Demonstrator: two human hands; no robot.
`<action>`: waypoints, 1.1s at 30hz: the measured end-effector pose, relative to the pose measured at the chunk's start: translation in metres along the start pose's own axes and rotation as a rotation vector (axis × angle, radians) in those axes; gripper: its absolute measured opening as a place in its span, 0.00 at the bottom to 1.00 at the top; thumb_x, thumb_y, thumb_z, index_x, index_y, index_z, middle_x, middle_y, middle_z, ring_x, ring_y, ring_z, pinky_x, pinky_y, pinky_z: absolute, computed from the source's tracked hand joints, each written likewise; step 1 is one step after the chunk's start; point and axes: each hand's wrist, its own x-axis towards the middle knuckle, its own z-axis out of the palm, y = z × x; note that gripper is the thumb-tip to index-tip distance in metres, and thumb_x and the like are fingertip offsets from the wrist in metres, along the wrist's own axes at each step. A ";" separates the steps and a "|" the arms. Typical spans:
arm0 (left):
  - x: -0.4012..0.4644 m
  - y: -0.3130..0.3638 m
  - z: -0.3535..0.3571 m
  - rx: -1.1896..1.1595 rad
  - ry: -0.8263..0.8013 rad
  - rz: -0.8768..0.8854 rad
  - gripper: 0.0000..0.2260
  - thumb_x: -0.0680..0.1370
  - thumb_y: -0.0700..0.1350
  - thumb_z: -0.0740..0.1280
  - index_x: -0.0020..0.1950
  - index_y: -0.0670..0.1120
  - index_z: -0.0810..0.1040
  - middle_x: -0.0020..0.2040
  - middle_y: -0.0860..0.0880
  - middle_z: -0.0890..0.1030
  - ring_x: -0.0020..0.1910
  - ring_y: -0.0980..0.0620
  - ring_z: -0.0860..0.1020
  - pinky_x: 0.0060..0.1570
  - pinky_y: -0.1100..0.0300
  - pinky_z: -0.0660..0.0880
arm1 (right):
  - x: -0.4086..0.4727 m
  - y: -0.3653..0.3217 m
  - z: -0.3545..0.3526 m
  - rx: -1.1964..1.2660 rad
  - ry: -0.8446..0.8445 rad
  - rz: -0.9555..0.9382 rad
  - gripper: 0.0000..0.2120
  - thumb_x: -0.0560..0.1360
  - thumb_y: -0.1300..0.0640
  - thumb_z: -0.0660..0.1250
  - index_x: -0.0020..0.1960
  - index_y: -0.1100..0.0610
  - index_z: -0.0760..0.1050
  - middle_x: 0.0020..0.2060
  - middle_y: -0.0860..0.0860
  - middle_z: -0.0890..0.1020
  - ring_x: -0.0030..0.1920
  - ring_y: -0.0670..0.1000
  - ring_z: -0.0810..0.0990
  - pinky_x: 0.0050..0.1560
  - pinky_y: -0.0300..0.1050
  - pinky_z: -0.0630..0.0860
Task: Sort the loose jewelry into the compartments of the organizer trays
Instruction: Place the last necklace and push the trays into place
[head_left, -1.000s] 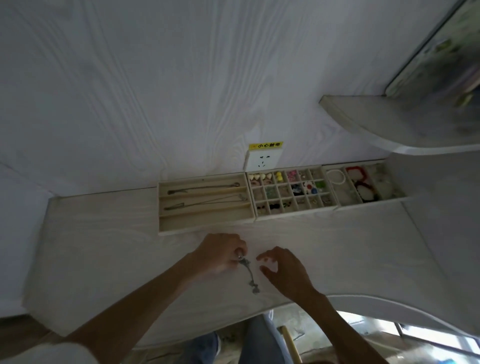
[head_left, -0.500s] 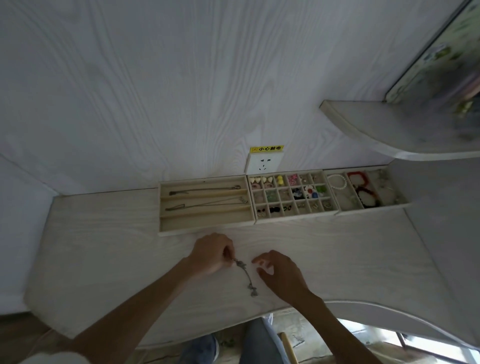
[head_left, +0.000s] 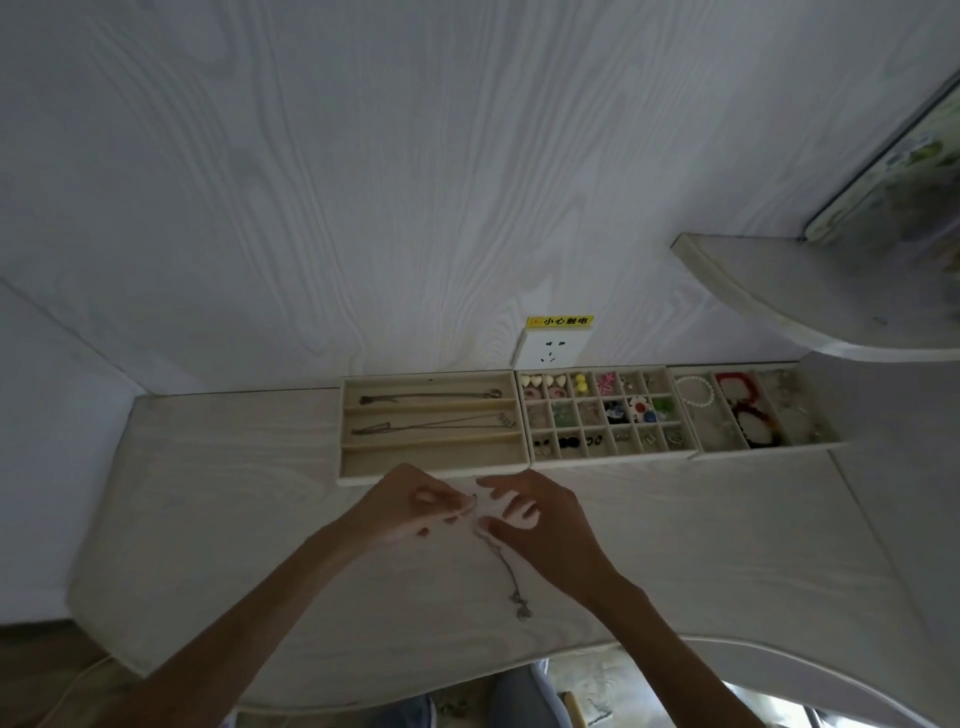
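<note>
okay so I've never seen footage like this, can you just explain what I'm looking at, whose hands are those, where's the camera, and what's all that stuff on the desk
There is no machine here. A person wears a wide-angle camera on the head, looking forward and down, so the two arms reaching in from the bottom are their own.

On the pale desk, against the wall, three organizer trays stand in a row. The long-slot tray holds two chains, with its nearest slot bare. The small-grid tray holds earrings and beads. The right tray holds bracelets. A wall socket sits above them.

The left hand pinches the top end of a loose necklace, whose pendant end trails on the desk. The right hand hovers beside it, fingers loosely spread; whether it touches the chain is unclear.
</note>
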 end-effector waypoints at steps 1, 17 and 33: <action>-0.001 0.001 -0.003 -0.010 0.019 0.017 0.08 0.73 0.44 0.72 0.39 0.59 0.83 0.35 0.57 0.84 0.37 0.58 0.81 0.32 0.67 0.74 | 0.002 -0.006 -0.001 -0.064 0.004 -0.040 0.15 0.68 0.50 0.75 0.52 0.39 0.78 0.44 0.39 0.80 0.42 0.42 0.78 0.41 0.31 0.74; -0.010 0.021 -0.039 0.265 -0.214 0.204 0.12 0.70 0.61 0.71 0.53 0.68 0.76 0.38 0.63 0.72 0.36 0.64 0.71 0.40 0.71 0.69 | 0.023 -0.081 -0.029 0.042 -0.023 -0.097 0.07 0.67 0.55 0.75 0.38 0.44 0.78 0.32 0.40 0.81 0.35 0.39 0.79 0.37 0.29 0.73; 0.008 0.010 -0.071 0.328 -0.154 0.138 0.11 0.77 0.53 0.67 0.54 0.50 0.83 0.48 0.56 0.83 0.48 0.61 0.79 0.51 0.64 0.73 | 0.026 -0.082 -0.100 0.040 0.292 -0.054 0.09 0.69 0.55 0.72 0.39 0.40 0.79 0.31 0.31 0.81 0.37 0.37 0.82 0.40 0.26 0.76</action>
